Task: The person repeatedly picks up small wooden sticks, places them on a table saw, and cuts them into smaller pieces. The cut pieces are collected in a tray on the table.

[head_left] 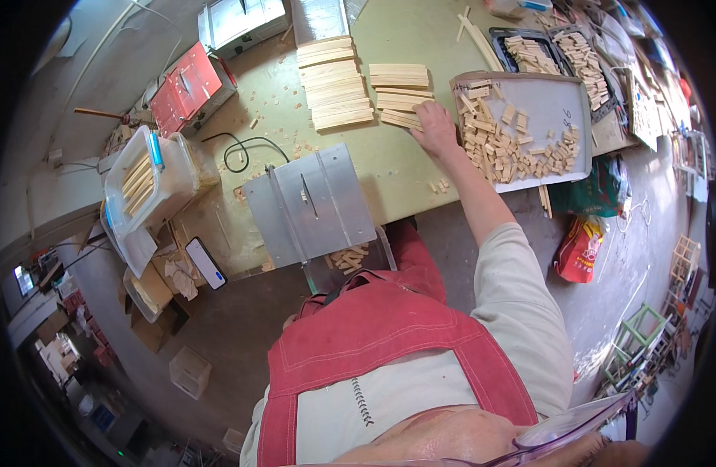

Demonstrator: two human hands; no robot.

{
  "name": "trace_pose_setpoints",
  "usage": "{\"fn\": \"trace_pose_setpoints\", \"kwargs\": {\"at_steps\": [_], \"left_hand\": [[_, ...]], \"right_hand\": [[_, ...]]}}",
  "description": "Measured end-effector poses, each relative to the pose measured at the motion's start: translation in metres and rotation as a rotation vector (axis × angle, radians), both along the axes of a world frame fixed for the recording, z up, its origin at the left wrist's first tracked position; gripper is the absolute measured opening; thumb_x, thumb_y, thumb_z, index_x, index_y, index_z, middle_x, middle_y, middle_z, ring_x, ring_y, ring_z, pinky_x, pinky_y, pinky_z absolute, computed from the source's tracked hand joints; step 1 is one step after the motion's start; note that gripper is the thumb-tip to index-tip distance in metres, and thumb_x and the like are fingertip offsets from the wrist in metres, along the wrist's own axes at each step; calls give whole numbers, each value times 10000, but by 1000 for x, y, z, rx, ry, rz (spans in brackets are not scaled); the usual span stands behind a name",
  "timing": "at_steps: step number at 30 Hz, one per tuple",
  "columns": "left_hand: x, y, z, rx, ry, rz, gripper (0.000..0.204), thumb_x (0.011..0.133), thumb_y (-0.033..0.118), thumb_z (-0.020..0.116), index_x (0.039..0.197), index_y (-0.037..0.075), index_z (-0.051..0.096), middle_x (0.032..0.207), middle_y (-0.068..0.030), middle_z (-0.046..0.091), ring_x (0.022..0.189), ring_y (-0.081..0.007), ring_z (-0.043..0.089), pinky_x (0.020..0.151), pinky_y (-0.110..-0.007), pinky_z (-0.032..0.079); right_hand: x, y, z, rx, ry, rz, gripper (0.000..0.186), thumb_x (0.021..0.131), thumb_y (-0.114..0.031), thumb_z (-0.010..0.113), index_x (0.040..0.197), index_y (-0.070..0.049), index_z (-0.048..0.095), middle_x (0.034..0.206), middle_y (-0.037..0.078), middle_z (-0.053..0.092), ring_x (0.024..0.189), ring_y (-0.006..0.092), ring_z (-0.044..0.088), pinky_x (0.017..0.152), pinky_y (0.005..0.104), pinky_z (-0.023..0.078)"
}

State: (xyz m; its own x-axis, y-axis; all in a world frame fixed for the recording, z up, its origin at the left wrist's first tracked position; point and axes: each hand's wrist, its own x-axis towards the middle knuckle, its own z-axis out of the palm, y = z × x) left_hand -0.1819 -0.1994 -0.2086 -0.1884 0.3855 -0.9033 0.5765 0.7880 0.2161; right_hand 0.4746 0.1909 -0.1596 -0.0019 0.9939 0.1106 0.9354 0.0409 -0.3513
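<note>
My right hand (437, 131) reaches out over the green table, its fingers and thumb closed round the right end of some wooden strips (400, 118). Those strips lie slightly fanned at the near end of a short row of pale strips (398, 75). To their left is a longer row of wider wooden strips (334, 82), laid side by side. Nearer my body stands a small table saw (327, 210) with a grey metal top and a thin blade in its slot. Below it, a clear bin (385, 249) holds small wood pieces. My left hand is out of view.
Right of my hand, a shallow tray (556, 132) holds many small wood blocks. Black trays (529, 56) of blocks stand behind it. A red machine (188, 89), a plastic tub of strips (152, 183) and a phone (206, 263) are at left. A black cable (245, 148) lies behind the saw.
</note>
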Motion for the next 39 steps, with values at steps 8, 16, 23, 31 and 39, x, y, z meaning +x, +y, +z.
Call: {"fn": "trace_pose_setpoints", "kwargs": {"at_steps": [8, 16, 23, 31, 39], "left_hand": [[-2, 0, 1, 2, 4, 0, 335, 956, 169, 717, 1238, -12, 711, 1076, -132, 774, 981, -231, 724, 897, -378, 577], [1, 5, 5, 4, 2, 7, 327, 959, 166, 714, 1232, -13, 713, 1068, -131, 775, 975, -229, 725, 894, -378, 577], [0, 3, 3, 7, -3, 13, 320, 961, 163, 711, 1228, -13, 714, 1062, -129, 775, 970, -228, 725, 892, -377, 577], [1, 2, 3, 12, -3, 15, 313, 963, 161, 707, 1222, -14, 716, 1054, -127, 776, 964, -227, 726, 889, -376, 577], [-1, -4, 0, 13, -5, 11, 305, 965, 158, 704, 1217, -15, 717, 1047, -126, 777, 959, -225, 726, 886, -375, 577]], "right_hand": [[3, 15, 7, -137, -28, -70, 579, 761, -285, 828, 1268, -115, 604, 1236, 123, 569, 1263, 323, 526, 1029, 475, 440], [0, 17, 6, -133, -52, -36, 520, 757, -286, 841, 1187, -117, 604, 1201, 111, 571, 1232, 318, 532, 1003, 463, 447], [-2, 18, 6, -127, -68, -26, 503, 765, -274, 831, 1185, -116, 604, 1179, 112, 579, 1206, 321, 547, 986, 464, 453], [-4, 16, 6, -83, -40, -39, 483, 780, -262, 814, 1192, -121, 607, 1170, 108, 578, 1199, 313, 549, 990, 462, 449], [-5, 18, 6, -110, -45, -55, 494, 758, -242, 821, 1187, -118, 608, 1183, 106, 578, 1205, 313, 550, 999, 466, 449]]}}
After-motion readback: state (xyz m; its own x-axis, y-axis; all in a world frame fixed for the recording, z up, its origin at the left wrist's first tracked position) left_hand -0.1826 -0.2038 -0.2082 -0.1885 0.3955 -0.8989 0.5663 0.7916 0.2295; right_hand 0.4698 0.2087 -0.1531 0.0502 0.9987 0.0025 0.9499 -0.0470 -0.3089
